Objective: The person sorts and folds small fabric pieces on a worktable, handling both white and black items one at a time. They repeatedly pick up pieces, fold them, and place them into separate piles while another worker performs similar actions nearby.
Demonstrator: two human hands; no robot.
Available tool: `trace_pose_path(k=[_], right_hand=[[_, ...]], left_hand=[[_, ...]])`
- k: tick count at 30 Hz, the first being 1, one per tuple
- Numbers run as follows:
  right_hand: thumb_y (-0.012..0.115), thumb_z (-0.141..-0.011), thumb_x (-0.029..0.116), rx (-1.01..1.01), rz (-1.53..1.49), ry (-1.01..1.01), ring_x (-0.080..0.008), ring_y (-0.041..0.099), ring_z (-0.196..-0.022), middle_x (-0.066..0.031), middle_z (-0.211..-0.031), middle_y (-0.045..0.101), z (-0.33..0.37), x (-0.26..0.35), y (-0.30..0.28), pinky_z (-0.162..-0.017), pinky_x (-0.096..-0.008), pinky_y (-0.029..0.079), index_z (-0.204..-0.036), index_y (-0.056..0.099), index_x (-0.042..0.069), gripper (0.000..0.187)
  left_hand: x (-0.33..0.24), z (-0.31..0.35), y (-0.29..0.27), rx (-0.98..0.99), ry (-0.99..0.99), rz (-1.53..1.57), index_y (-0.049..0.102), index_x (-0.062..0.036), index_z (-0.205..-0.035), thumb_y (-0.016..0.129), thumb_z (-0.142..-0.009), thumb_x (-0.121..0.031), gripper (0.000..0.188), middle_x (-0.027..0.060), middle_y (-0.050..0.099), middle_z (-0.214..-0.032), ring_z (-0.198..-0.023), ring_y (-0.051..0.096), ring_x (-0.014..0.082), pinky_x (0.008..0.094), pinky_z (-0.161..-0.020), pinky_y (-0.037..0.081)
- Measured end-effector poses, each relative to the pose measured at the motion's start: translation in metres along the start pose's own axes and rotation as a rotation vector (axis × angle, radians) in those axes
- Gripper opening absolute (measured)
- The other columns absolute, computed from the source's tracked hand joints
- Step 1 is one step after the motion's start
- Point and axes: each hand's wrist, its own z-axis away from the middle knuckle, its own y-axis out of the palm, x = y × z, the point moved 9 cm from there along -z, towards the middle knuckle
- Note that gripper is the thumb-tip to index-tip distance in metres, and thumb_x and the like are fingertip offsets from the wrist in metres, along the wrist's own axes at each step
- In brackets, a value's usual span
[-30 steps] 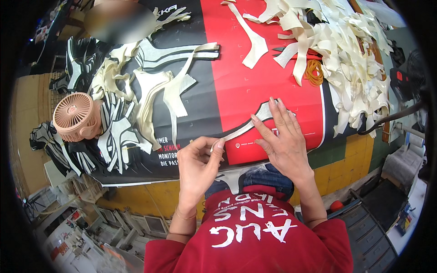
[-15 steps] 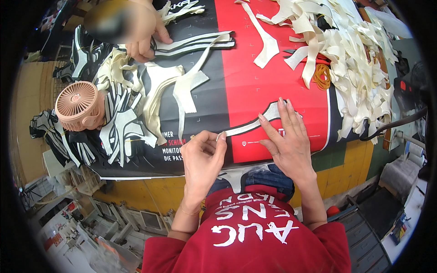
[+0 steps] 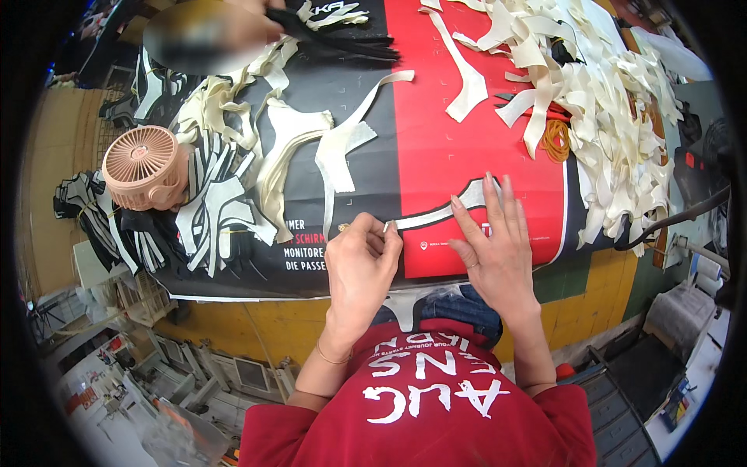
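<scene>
A white fabric strip with black edging (image 3: 426,217) lies on the red part of the printed mat (image 3: 436,253), its wide end to the right. My left hand (image 3: 359,261) is closed, with thumb and fingertips pinching the strip's narrow left end. My right hand (image 3: 498,247) lies flat with fingers spread over the wide end, partly hiding it. Left of the strip rests a loose cream fabric piece (image 3: 336,163). A stack of cream pieces (image 3: 292,132) stands beyond it. Another white piece (image 3: 403,305) lies on my lap.
A pink fan (image 3: 144,167) stands at left beside bundles of black-and-white pieces (image 3: 222,210). At right is a large heap of cream strips (image 3: 607,117), with orange rubber bands (image 3: 555,142) near it. Another person, far left, holds black strips (image 3: 342,43).
The other person has picked up the black-and-white strips, whose black side now shows. My hands keep their places on the strip; the left stays pinched. The view has shifted slightly.
</scene>
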Motion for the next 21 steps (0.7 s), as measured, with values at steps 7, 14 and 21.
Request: trace_pose_path(k=[7,14,21], right_hand=[[0.054,-0.097,0.045,0.052,-0.148,-0.183,-0.0303,0.033,-0.145,-0.0147,-0.155,0.038,0.001,0.054,0.014,-0.116,-0.0473,0.026,-0.145,0.047,0.010,0.060],[0.061,-0.092,0.040,0.045,-0.174,-0.185,-0.0273,0.035,-0.145,-0.0107,-0.154,0.040,0.002,0.055,0.026,-0.116,-0.0453,0.027,-0.143,0.050,0.011,0.060],[0.059,-0.094,0.042,0.037,-0.158,-0.186,-0.0291,0.036,-0.144,-0.0125,-0.153,0.042,0.002,0.056,0.025,-0.115,-0.0457,0.028,-0.142,0.051,0.010,0.059]], left_hand=[[0.000,0.000,-0.001,-0.010,0.033,-0.013,0.060,0.0024,-0.075,0.071,-0.086,-0.007,0.018,0.0121,0.061,-0.056,-0.046,0.058,0.0211,0.0323,-0.049,0.046],[0.013,0.007,-0.010,-0.011,-0.079,0.169,0.064,0.0038,-0.082,0.072,-0.088,-0.007,0.015,0.0041,0.061,-0.057,-0.047,0.052,0.0041,0.0218,-0.046,0.040],[0.017,0.007,-0.015,-0.059,-0.069,0.147,0.064,0.0029,-0.082,0.071,-0.089,-0.006,0.013,0.0049,0.060,-0.057,-0.047,0.052,0.0050,0.0230,-0.046,0.040]])
